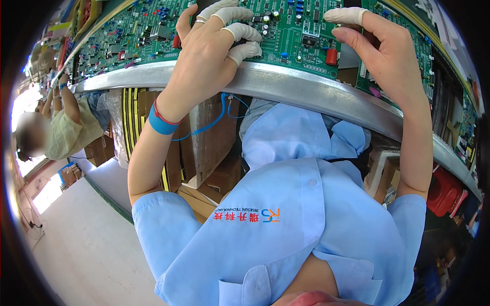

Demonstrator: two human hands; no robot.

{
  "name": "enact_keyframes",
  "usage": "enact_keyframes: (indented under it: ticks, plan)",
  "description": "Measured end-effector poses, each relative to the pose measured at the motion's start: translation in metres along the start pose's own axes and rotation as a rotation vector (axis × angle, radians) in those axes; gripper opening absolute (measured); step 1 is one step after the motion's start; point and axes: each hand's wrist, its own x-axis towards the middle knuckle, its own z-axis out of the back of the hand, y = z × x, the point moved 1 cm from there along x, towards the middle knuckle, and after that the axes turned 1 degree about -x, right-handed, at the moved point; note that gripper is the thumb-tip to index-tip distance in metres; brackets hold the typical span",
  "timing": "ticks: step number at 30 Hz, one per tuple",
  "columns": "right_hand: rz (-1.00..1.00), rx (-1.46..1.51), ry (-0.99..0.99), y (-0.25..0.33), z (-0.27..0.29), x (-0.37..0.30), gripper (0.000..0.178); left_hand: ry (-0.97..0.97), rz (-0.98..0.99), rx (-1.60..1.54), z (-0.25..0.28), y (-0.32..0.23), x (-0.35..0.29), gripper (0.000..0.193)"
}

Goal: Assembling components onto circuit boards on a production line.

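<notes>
Green circuit boards (288, 43) crowded with components lie along the bench in front of me. My left hand (209, 48) rests over one board, its fingers apart and bent a little, several in white finger cots (244, 33). Nothing shows in its grasp, though the undersides of the fingers are hidden. At the same board's right part, my right hand (385, 48) holds its cot-covered index finger and bare thumb apart, with nothing visible between them. Nearby stand a black part on a metal heat sink (309, 40) and a red block-shaped component (332, 56). The right hand's other fingers are hidden.
A silver metal rail (286, 81) edges the bench. A blue wrist strap (162, 121) on my left wrist has a coiled cord (210, 126) running below the rail. Cardboard boxes (204, 137) stand underneath. Another person (76, 130) works at far left. Something red and plastic (445, 191) sits at right.
</notes>
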Motion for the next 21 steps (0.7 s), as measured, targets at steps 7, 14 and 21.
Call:
enact_keyframes:
  ticks: [7,14,21]
  plan:
    - [0.066,0.022,-0.044,-0.004,-0.002,-0.001,0.023,-0.06,-0.008,-0.056,-0.008,0.002,-0.012,0.013]
    - [0.014,-0.023,-0.322,0.018,0.057,-0.04,0.018,-0.052,0.019,-0.067,0.0,-0.003,-0.004,0.036]
    - [-0.705,-0.33,-1.011,-0.069,0.183,-0.289,0.021,-0.25,0.326,-0.545,0.019,0.029,-0.014,0.044]
